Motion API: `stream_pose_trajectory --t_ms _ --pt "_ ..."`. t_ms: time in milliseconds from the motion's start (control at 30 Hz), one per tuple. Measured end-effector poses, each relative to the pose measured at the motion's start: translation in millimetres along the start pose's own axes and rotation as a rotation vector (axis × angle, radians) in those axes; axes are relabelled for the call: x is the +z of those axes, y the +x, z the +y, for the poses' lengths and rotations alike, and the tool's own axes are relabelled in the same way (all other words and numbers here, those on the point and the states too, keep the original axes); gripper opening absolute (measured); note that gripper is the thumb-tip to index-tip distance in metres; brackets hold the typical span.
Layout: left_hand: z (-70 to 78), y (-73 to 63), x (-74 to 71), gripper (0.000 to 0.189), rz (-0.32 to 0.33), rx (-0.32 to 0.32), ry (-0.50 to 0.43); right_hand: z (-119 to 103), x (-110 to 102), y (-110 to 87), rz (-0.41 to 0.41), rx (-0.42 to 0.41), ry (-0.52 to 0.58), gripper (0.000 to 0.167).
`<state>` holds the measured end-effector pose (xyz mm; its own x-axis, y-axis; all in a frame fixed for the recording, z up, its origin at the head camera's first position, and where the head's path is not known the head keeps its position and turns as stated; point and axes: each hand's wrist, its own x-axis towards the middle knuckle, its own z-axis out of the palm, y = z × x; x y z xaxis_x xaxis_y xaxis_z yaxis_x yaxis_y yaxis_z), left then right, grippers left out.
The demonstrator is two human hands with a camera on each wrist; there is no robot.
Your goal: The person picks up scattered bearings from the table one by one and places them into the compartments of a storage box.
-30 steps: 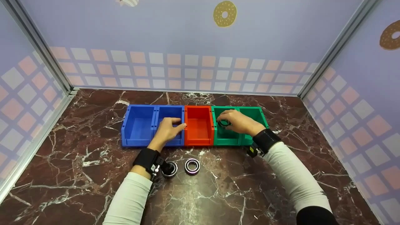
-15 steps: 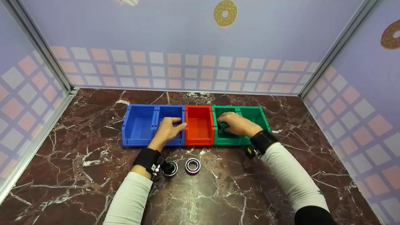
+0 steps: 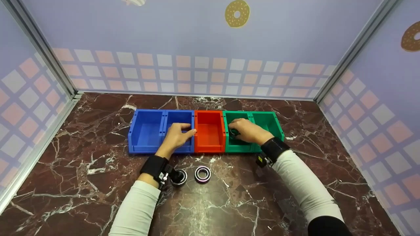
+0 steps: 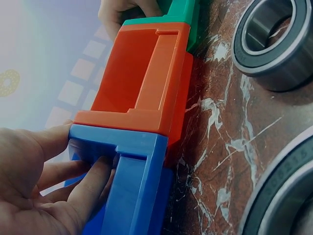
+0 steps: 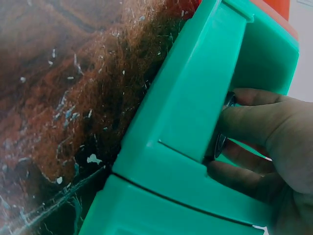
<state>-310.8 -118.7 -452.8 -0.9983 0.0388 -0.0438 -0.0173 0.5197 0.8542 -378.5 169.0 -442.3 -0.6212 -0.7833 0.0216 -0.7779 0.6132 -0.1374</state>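
Observation:
My right hand reaches into the left one of two green bins and grips a dark-rimmed bearing between thumb and fingers, low behind the front wall. Part of that ring is hidden by the fingers. My left hand holds the right-hand blue bin at the side bordering the red bin; its thumb lies at the rim and its other fingers bend inside. Two more steel bearings lie on the table before the bins: one bearing in full sight, another bearing partly covered by the left wrist camera.
The bins stand side by side in a row, with a further blue bin at the left end and the second green bin at the right. Marbled tabletop surrounds them. A patterned wall panel rises behind.
My right hand has sunk a little deeper into the green bin with the bearing, shifting slightly toward the front. My left hand and the two table bearings have stayed put.

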Motion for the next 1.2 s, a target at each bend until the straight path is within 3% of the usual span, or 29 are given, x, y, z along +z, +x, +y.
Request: stream_pose_trajectory --t_ms 733,1200 --pt "0.3 -0.3 -1.1 0.052 0.003 0.004 0.002 -5.2 4.8 3.9 -0.024 0.052 -0.080 0.014" --pt "-0.3 -0.6 -0.1 0.051 0.015 0.006 -0.011 -2.2 11.0 4.5 0.002 0.027 -0.110 0.011"
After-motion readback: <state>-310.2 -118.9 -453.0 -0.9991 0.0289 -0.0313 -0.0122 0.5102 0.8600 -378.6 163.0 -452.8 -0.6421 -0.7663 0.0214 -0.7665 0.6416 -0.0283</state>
